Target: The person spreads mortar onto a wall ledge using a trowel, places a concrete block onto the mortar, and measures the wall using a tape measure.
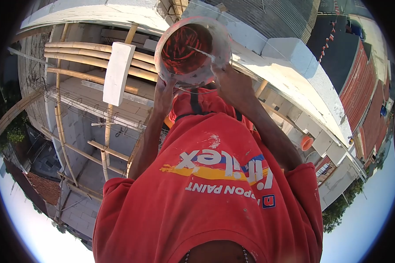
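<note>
A round, paint-smeared bucket (222, 41) is held out in front of my body, its mouth tilted toward me. Streaky red shows inside it, and a thin pale strip (201, 51) runs from the middle of the opening to the rim; I cannot make out what it is. My left hand (164, 95) grips the near left side of the bucket, most of its fingers hidden behind the wall. On the right side, my right hand (232, 85) holds the bucket near the rim, close to the strip's outer end. A thin wire handle hangs between the hands.
Bamboo poles (79, 50) and a white block (117, 73) lie to the left, above a deep drop to a lower floor. Pale wall tops (289, 72) run along the right. An orange bucket-like container (307, 142) is lower right. Corrugated roofs lie beyond.
</note>
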Tool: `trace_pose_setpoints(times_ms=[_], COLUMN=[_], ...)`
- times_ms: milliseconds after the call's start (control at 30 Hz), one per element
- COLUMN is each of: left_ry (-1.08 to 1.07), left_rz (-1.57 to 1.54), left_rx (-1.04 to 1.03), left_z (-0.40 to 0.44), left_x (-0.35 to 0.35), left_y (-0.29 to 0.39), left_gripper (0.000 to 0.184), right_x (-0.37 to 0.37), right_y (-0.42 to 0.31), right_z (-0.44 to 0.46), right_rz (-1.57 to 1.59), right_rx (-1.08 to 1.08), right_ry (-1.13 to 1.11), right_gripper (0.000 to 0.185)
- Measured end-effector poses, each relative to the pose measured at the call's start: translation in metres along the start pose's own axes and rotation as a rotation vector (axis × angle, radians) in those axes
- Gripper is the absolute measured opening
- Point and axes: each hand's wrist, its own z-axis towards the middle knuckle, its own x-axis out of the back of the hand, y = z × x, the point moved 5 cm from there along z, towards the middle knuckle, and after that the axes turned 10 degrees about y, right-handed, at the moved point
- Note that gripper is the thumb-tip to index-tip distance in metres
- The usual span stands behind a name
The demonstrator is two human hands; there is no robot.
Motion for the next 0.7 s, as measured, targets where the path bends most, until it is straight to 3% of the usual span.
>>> trace_pose_setpoints(times_ms=[67, 233, 300, 333, 467, 567, 700], left_ry=[-0.008, -0.015, -0.012, -0.007, -0.030, -0.047, -0.060], left_rz=[0.009, 0.104, 0.165, 0.198, 0.101, 0.042, -0.136], left_rx=[-0.004, -0.119, -0.265, -0.340, -0.114, -0.085, -0.006], left_z=[0.002, 0.004, 0.001, -0.002, -0.002, -0.001, -0.009], left_x=[0.001, -0.003, -0.012, -0.012, -0.004, 0.004, -0.014], left_y=[-0.003, -0.001, -0.002, -0.001, -0.016, -0.025, -0.007], left_gripper=[0.055, 0.053, 0.052, 0.051, 0.053, 0.052, 0.047], right_x=[-0.005, 0.029, 0.020, 0.006, 0.007, -0.006, -0.028], right_y=[0.004, 0.004, 0.004, 0.004, -0.014, -0.006, 0.001], right_z=[-0.003, 0.009, 0.017, 0.023, 0.013, 0.007, -0.003], right_rz=[0.053, -0.067, -0.034, 0.026, 0.513, 0.816, 1.233], right_rx=[0.059, -0.092, -0.082, -0.055, -0.194, -0.195, -0.315], right_ry=[-0.012, -0.132, -0.185, -0.206, -0.501, -0.477, -0.356], right_gripper=[0.043, 0.031, 0.028, 0.028, 0.036, 0.046, 0.046])
